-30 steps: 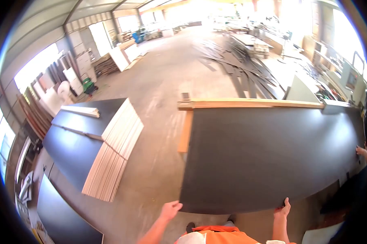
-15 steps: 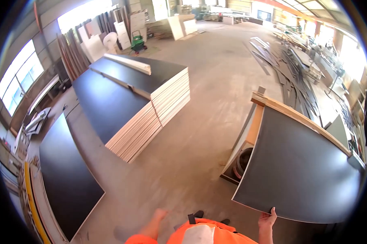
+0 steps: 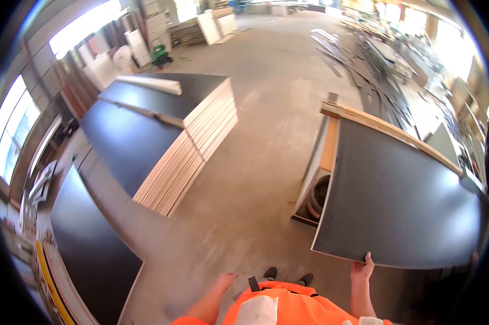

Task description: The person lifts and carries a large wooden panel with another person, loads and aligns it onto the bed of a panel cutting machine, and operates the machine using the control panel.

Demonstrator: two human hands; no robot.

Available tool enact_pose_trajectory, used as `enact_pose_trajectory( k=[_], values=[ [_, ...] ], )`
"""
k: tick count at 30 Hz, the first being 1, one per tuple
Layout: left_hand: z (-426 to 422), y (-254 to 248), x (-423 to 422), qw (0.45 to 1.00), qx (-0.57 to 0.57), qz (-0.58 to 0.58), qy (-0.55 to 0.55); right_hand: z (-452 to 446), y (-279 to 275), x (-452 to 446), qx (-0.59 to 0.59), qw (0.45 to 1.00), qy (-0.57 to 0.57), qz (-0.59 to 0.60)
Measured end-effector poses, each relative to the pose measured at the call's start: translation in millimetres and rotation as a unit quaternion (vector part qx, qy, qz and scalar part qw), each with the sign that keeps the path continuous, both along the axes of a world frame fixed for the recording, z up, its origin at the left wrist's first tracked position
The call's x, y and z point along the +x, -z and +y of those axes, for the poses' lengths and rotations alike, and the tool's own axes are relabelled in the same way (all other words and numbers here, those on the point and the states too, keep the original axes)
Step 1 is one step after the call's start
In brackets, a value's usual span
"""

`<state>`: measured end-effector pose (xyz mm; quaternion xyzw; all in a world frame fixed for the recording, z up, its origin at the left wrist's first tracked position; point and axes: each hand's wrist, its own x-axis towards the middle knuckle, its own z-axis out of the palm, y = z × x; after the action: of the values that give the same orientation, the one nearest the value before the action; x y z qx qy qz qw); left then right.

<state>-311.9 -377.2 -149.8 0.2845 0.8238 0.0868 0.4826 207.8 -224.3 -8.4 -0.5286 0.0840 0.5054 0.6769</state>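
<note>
A large dark panel (image 3: 399,200) lies on a wooden stand at the right, its long far side along a wooden rail (image 3: 390,125). My right hand (image 3: 362,268) grips its near edge, the thumb on top and the fingers underneath. Away from the panel, my left hand (image 3: 226,280) hangs low to the left of my feet, blurred by motion, so its fingers cannot be made out. At the panel's far right edge, part of another person's hand (image 3: 474,259) shows dimly.
A strapped stack of dark-faced panels (image 3: 126,142) stands ahead to the left, with pale strips (image 3: 150,84) on top. Another dark panel (image 3: 90,244) lies at the lower left. A bucket (image 3: 318,196) sits under the stand. Long dark strips (image 3: 372,89) cover the floor beyond.
My left hand has let go of the panel's near-left corner and moved away from it. The view has turned left, while my right hand has stayed on the panel's edge.
</note>
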Motion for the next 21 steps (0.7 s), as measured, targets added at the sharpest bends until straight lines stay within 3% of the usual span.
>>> enact_pose_trajectory(
  k=[2,8,21],
  values=[
    [28.4,21.4,7.5,0.994,0.108,-0.016,0.013,1.0,1.8,-1.8,0.006,1.0,0.005,0.002],
    [62.9,29.5,11.5,0.991,0.104,-0.052,0.06,-1.0,5.0,-0.1,0.012,1.0,0.023,0.018],
    [-0.5,81.9,-24.6,0.999,0.019,-0.012,0.03,0.6,-0.9,-5.8,0.005,1.0,0.023,0.001]
  ],
)
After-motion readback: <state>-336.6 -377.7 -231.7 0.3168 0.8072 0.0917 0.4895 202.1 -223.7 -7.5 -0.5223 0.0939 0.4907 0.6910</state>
